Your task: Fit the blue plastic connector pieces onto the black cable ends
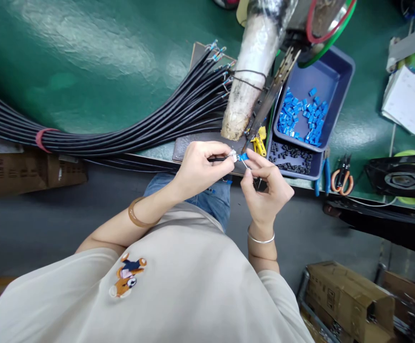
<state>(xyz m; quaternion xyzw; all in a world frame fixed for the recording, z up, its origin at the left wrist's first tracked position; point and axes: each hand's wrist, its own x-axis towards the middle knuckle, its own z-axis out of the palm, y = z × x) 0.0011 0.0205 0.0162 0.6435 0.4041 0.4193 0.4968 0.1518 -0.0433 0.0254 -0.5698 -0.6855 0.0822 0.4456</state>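
Hands, two, near each other above the bench edge. Left hand (205,164), one: forearm slanting up from the lower left, back of hand uppermost, thumb and forefinger pinched on a black cable (216,159) near its end; one tan bangle (136,214). Right hand (268,183), one: forearm upright, fingers bent leftward, forefinger at a blue connector (243,156), thumb below beside a thin pale wire (244,164); whether it grips cannot be told; one silver bangle (260,239). Connector, one, between the hands, just below the tip of the white tube (241,102). Yellow tool (259,142), one, beyond the right hand. Trays, two: upper tray (309,76), blue pieces (318,119), too many to count; lower tray (316,166), small black pieces (289,159), likewise uncounted. Right of these, blue pliers (323,174), one; orange-handled cutters (342,177), one. Leftward, cable bundle (121,138), one, strands uncounted, red tie (43,139), one.
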